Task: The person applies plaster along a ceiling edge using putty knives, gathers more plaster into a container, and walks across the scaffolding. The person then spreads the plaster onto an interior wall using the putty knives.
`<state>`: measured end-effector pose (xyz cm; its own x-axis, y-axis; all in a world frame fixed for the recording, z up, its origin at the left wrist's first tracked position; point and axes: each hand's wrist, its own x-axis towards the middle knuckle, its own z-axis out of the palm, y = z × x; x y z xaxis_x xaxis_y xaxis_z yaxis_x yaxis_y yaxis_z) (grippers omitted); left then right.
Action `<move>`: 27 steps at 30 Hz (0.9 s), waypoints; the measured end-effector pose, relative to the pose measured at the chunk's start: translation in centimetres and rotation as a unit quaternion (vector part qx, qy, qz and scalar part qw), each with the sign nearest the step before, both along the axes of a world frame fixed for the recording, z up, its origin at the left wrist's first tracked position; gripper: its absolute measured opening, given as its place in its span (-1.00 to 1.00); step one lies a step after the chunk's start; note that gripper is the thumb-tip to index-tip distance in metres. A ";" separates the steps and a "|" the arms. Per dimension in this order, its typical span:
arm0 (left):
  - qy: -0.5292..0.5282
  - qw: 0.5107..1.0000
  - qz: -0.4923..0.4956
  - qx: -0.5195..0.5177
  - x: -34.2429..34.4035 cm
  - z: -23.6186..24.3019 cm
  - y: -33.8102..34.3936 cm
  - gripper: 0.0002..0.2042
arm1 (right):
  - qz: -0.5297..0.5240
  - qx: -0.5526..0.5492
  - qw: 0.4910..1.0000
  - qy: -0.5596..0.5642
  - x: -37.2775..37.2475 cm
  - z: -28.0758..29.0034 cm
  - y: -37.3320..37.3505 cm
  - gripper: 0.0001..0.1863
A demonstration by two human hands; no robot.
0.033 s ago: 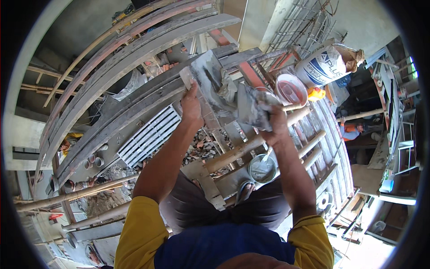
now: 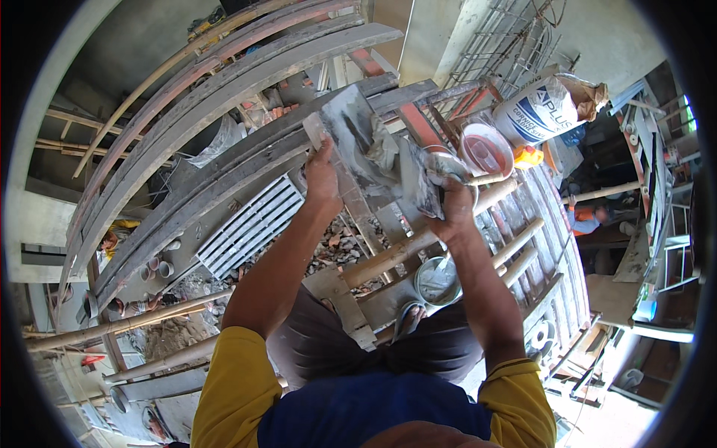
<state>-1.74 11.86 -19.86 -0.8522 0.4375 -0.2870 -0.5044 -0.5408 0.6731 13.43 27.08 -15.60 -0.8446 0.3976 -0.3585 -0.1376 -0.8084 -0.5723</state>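
Observation:
My left hand [image 2: 323,178] is closed on the near left edge of a grey board [image 2: 349,104] smeared with wet plaster. A lump of pale plaster [image 2: 382,151] lies toward the board's right side. In my right hand [image 2: 454,205] is a plastering trowel [image 2: 415,178], its blade coated with plaster and tilted steeply beside the board's right end. The fingers wrap the trowel's handle, which they mostly hide. Whether the blade touches the board I cannot tell.
A bucket with whitish mix [image 2: 438,281] stands by my foot. A pink-stained bucket [image 2: 485,149] and a large white sack [image 2: 539,112] are at the right. Bamboo poles [image 2: 396,257] cross in front of me, above rubble [image 2: 328,250]. Long planks [image 2: 224,82] curve along the left; another person [image 2: 586,218] is at far right.
My right hand has shifted slightly left and turned, so the trowel blade now stands steeper and nearer the board. My left hand and the board have moved a little to the right.

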 end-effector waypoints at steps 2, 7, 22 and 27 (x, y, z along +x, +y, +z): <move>0.029 0.999 -0.007 -0.015 0.2 0.6 0.6 -0.61 | -0.054 0.028 0.998 -0.017 -1.1 -0.5 0.1 -0.68; 0.020 0.999 -0.043 -0.012 0.5 1.0 0.3 -0.64 | -0.168 0.241 0.952 -0.081 -0.5 -6.0 4.1 -0.79; 0.558 0.813 0.050 -0.158 4.6 0.5 0.8 -0.65 | -0.027 -0.053 0.998 -0.036 -1.6 -4.4 1.0 -0.72; 0.705 0.692 -0.009 -0.154 3.0 -1.1 0.8 -0.57 | -0.021 -0.052 0.997 0.051 -0.1 -3.4 2.5 -0.73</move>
<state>1.29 12.64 -20.92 -0.3754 0.5548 0.7425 0.7664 -0.2647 0.5853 13.34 29.59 -19.02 -0.8626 0.3985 -0.3118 -0.2261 -0.8548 -0.4670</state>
